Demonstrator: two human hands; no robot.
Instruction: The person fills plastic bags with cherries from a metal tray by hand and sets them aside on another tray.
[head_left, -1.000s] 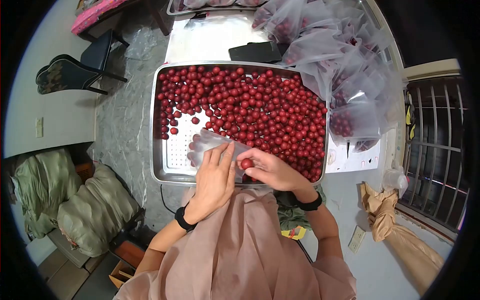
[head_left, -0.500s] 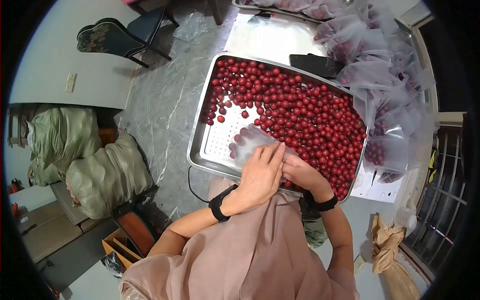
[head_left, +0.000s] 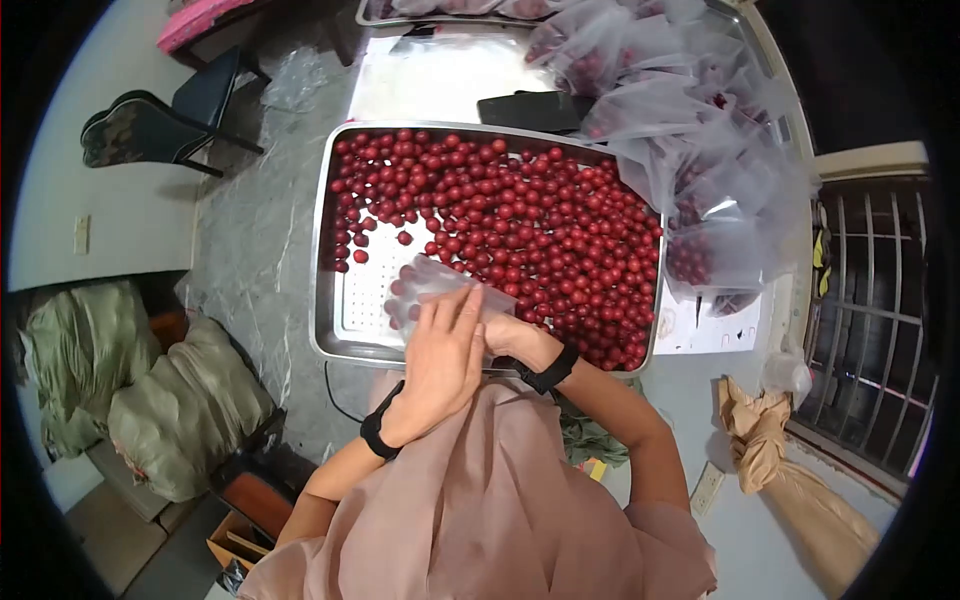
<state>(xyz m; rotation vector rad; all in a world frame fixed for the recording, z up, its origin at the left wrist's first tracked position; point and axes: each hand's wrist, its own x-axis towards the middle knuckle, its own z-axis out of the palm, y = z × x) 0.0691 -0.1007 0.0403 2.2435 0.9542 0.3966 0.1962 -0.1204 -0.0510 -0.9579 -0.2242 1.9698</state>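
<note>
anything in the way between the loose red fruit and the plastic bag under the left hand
Nothing visible stands between the loose fruit and the bag: some lies right beside it. The left hand and right hand hide its near end, so any opening there cannot be seen.

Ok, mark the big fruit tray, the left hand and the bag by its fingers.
Tray (head_left: 365,300): head view, bare perforated floor.
Left hand (head_left: 440,350): head view, back of the hand.
Bag (head_left: 433,275): head view, film ahead of the fingers.

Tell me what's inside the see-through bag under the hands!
Some round red fruits show through the bag. The hands cover its near end, so anything there is hidden.
</note>
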